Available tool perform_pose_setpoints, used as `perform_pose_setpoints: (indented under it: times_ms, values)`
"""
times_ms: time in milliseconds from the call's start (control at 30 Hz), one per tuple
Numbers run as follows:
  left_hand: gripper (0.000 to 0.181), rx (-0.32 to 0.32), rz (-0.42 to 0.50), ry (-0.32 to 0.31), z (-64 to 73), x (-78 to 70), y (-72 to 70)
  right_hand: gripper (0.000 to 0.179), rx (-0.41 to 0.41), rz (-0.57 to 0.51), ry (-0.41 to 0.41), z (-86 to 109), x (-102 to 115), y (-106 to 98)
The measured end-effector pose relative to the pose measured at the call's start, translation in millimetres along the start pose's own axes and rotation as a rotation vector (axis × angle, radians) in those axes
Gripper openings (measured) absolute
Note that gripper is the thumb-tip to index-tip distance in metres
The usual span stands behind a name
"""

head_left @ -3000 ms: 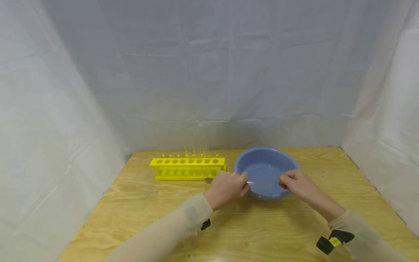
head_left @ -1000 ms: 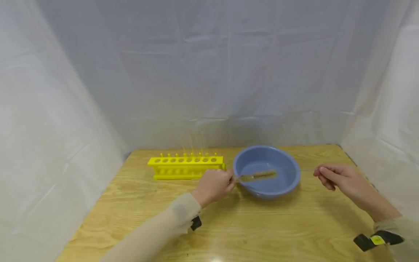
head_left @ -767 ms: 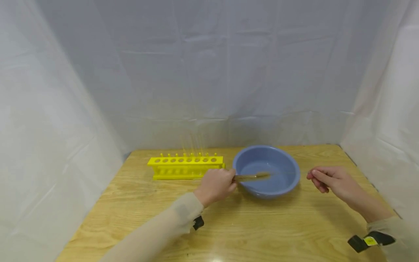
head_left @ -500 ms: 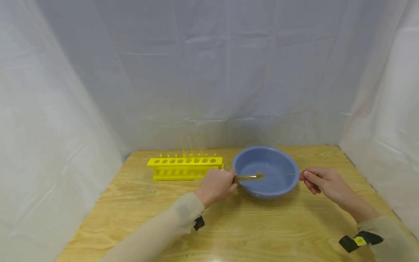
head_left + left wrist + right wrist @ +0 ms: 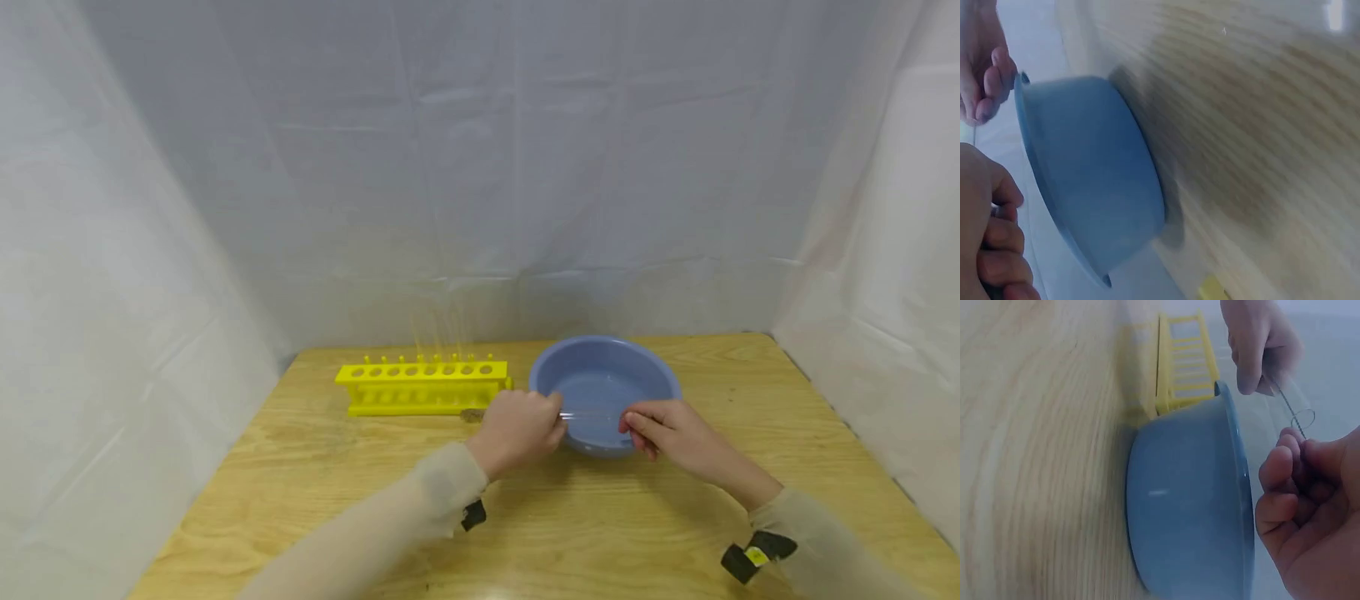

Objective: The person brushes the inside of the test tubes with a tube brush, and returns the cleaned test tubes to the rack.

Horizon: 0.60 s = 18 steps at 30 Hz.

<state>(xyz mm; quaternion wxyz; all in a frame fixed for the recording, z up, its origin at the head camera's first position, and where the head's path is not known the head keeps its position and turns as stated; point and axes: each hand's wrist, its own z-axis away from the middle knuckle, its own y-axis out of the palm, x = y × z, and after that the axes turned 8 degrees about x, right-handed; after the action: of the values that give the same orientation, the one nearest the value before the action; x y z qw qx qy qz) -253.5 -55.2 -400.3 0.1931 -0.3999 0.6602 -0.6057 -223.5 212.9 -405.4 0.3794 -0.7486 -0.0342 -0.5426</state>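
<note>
My left hand (image 5: 517,432) grips a clear glass test tube (image 5: 588,416), held level above the near side of a blue basin (image 5: 600,367). Its open end points right. Left of the fist show the brownish bristles of a test tube brush (image 5: 472,414), inside the tube's far end. With thumb and fingertips, my right hand (image 5: 675,437) pinches the brush's wire close to the tube's mouth. The right wrist view shows the twisted wire (image 5: 1288,402) running through the round rim into the tube. My left palm hides the tube's middle.
Left of the basin stands a yellow test tube rack (image 5: 420,372) with a row of holes. Several clear tubes (image 5: 438,333) rise from its back row of pegs. Both stand on a wooden table (image 5: 585,533), with white sheeting (image 5: 480,167) behind and at the sides.
My right hand has moved left toward the left hand, driving the brush deeper into the tube. The bristles have passed from right of my left fist to left of it. Rack and basin stay put.
</note>
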Motion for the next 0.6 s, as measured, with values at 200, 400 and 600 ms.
perform_pose_setpoints:
  times_ms: [200, 400, 600]
  values:
    - [0.024, 0.005, 0.002, -0.016, -0.4, -2.3, -4.3, 0.033, -0.078, -0.024, 0.063, -4.8, 10, 8]
    - [0.025, -0.012, -0.030, -0.018, 0.6, 0.0, -2.3, 0.037, -0.126, -0.005, 0.130, -10.0, 18, 13]
    - [0.025, -0.055, -0.056, 0.008, 1.9, 4.1, 2.3, 0.036, -0.167, -0.110, 0.219, -12.3, 22, 14]
